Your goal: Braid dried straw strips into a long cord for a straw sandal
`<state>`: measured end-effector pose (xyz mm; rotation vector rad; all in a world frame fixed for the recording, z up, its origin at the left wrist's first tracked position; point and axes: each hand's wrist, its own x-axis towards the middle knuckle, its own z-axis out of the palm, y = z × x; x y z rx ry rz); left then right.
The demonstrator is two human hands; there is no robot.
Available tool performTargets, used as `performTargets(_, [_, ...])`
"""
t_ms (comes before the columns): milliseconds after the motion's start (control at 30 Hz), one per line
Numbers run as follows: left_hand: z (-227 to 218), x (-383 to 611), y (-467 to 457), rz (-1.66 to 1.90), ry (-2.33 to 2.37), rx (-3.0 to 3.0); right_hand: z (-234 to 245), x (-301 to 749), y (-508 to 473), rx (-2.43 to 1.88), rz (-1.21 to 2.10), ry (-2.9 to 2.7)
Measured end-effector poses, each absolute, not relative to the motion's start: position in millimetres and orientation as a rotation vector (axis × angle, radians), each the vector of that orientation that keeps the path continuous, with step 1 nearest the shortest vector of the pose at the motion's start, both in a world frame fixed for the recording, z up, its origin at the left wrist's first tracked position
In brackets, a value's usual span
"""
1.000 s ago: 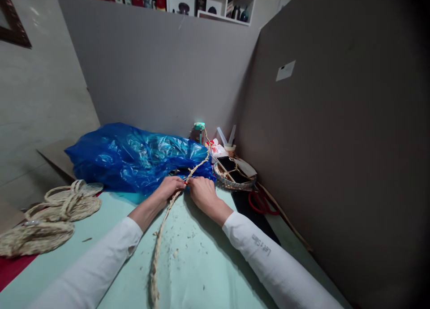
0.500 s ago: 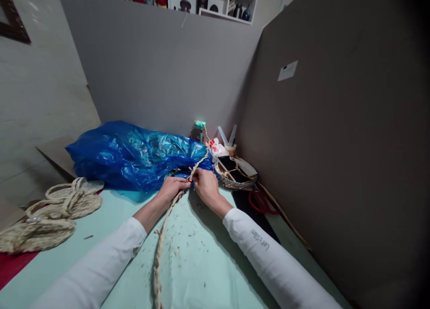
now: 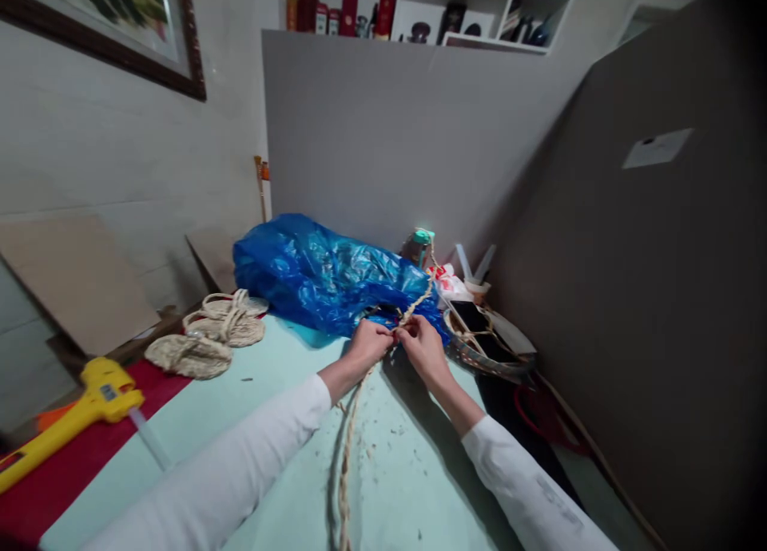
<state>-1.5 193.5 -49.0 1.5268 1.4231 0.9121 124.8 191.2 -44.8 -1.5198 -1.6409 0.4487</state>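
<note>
A braided straw rope (image 3: 347, 447) runs from the near edge of the pale green table cover (image 3: 281, 423) up between my hands and on toward a small bottle with a teal cap (image 3: 418, 246). My left hand (image 3: 370, 343) is closed in a pinch on the braid. Just to its right, my right hand (image 3: 423, 345) is closed on the loose strands. Both hands touch at the braid, in front of a crumpled blue plastic bag (image 3: 327, 273).
Coiled straw pieces (image 3: 209, 335) lie at the left. A yellow glue gun (image 3: 65, 419) rests on red cloth. A round basket (image 3: 488, 343) with a phone, red scissors (image 3: 542, 415) and cups sit at the right by the brown partition (image 3: 647, 295). Bits of straw litter the cover.
The view has swung left and pulled back, bringing the glue gun and a framed picture into sight. My hands stay pinched together on the braid by the blue bag.
</note>
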Motion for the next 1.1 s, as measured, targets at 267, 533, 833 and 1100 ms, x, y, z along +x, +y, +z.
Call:
performTargets(267, [-49.7, -3.0, 192.5, 0.863, 1.454, 1.7, -48.0, 126.8, 186.4, -1.521, 0.428, -1.647])
performTargets(533, [-65.5, -3.3, 207.4, 0.905, 1.363, 1.683, -34.3, 121.2, 174.7, -1.589, 0.32, -1.721])
performTargets(833, [-64.9, -4.1, 209.8, 0.863, 1.339, 1.591, -25.9, 127.0, 173.7, -1.566, 0.276, -1.82])
performTargets(1100, [-60.3, 0.1, 202.7, 0.854, 1.305, 1.495, -28.5, 133.0, 176.7, -1.475, 0.298, -1.767])
